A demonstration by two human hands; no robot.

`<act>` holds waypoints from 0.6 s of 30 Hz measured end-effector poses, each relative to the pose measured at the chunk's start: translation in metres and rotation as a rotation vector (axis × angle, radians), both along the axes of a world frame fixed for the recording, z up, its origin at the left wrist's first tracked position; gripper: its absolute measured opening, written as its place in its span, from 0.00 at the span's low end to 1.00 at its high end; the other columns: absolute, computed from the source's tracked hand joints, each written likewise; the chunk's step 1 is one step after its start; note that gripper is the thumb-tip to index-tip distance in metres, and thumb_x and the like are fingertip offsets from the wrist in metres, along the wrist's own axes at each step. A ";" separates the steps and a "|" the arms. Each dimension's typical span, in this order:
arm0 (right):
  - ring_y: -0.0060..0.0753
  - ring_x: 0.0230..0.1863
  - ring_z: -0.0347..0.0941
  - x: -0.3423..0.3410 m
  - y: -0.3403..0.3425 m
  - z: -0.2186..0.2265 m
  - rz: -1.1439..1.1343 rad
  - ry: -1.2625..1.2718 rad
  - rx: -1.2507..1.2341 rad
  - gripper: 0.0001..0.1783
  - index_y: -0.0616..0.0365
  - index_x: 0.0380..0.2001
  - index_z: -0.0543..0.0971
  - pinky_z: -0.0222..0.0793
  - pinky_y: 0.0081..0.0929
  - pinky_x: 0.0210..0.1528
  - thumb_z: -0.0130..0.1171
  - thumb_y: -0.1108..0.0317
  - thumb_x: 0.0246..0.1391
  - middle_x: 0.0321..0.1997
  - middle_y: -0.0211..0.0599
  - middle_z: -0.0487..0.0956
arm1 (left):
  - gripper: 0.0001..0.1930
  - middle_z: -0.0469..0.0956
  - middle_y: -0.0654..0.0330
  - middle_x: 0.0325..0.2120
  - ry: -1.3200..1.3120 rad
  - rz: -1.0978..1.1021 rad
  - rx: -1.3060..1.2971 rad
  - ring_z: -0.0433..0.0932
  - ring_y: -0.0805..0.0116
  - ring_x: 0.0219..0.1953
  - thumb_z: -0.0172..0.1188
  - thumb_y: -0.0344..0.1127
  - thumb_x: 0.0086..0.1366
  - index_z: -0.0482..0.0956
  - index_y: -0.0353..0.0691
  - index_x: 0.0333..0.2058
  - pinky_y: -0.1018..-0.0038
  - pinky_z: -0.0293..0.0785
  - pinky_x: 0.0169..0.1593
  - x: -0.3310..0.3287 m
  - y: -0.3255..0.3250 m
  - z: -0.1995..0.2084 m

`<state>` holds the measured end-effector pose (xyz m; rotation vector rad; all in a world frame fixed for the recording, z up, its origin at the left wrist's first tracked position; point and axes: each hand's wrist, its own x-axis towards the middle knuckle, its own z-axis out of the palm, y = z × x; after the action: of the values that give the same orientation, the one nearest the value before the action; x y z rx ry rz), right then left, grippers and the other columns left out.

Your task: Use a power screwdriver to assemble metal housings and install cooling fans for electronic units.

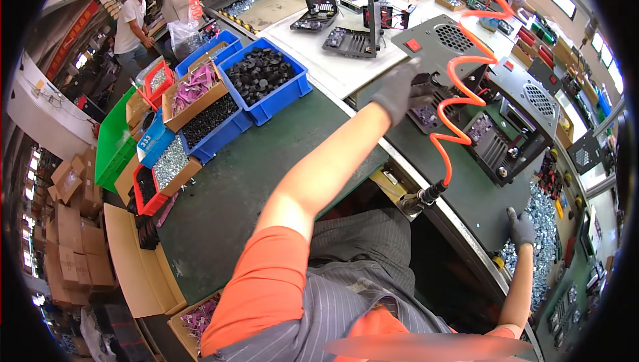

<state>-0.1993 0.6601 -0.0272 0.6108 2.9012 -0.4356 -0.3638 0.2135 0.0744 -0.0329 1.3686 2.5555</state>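
green worktop [233, 195] runs through the busy workshop. a dark metal case [429, 59] sits between one and two o'clock, the person's gloved left hand [401, 90] at its edge (pinching or not, i can't tell). between three and four, the gloved right hand [522, 230] is beside silvery hardware [547, 232], its grip equally unclear. black caps [261, 77] fill a blue bin [286, 103] at eleven.

Left hand [399, 90] and right hand [523, 230] wear grey gloves [394, 99] ending at the wrist. Orange short-sleeved top [259, 275] shows beneath a sleeveless grey pinstriped garment [333, 315]; darker striped cloth [363, 239] covers the lap.
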 end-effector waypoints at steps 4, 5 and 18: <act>0.65 0.58 0.71 -0.025 -0.016 -0.014 0.037 0.068 -0.029 0.41 0.66 0.55 0.74 0.65 0.48 0.60 0.48 0.35 0.61 0.53 0.65 0.77 | 0.22 0.78 0.58 0.42 0.261 0.026 -0.408 0.79 0.73 0.40 0.53 0.40 0.70 0.69 0.36 0.58 0.75 0.78 0.39 0.087 -0.074 -0.025; 0.66 0.58 0.71 -0.034 -0.022 -0.023 0.078 0.078 -0.056 0.42 0.67 0.55 0.74 0.64 0.48 0.60 0.48 0.34 0.61 0.54 0.65 0.77 | 0.20 0.78 0.60 0.42 0.242 0.062 -0.492 0.77 0.75 0.37 0.52 0.36 0.69 0.71 0.37 0.57 0.78 0.75 0.39 0.115 -0.093 -0.033; 0.24 0.41 0.71 -0.183 -0.213 -0.059 0.276 0.091 -1.028 0.31 0.57 0.62 0.72 0.68 0.22 0.45 0.54 0.47 0.64 0.47 0.30 0.74 | 0.15 0.78 0.63 0.36 -0.384 -0.106 -0.172 0.78 0.77 0.34 0.52 0.35 0.71 0.75 0.37 0.52 0.80 0.76 0.37 0.382 -0.145 -0.147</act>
<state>-0.3823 0.4469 -0.0863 0.0181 2.2831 -1.7266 0.0185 0.0685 -0.0727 -0.4446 1.3861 2.1918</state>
